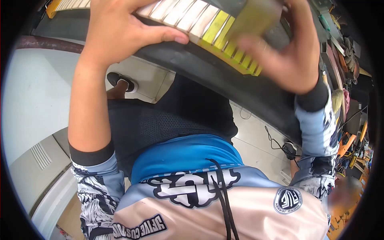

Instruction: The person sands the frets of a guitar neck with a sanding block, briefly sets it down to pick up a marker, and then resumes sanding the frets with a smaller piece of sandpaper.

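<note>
A guitar neck (172, 14) lies across the dark bench at the top of the view, its metal frets showing as thin crosswise lines. Pale strips cover the fretboard to the left, and yellow strips (230, 48) lie between the frets toward the right end. My left hand (116, 32) grips the neck, thumb stretched along its near edge; its other fingers run out of view. Smeared by motion, my right hand (288, 60) holds a flat, yellowish-grey block (258, 18) over the yellow-stripped end. The block's underside is hidden.
The dark bench edge (256, 100) runs diagonally in front of my body. Tools and cluttered items (348, 132) fill the right side. A white surface (44, 88) stands at left. A person's shoe (120, 82) and a black cable (272, 138) show on the floor below.
</note>
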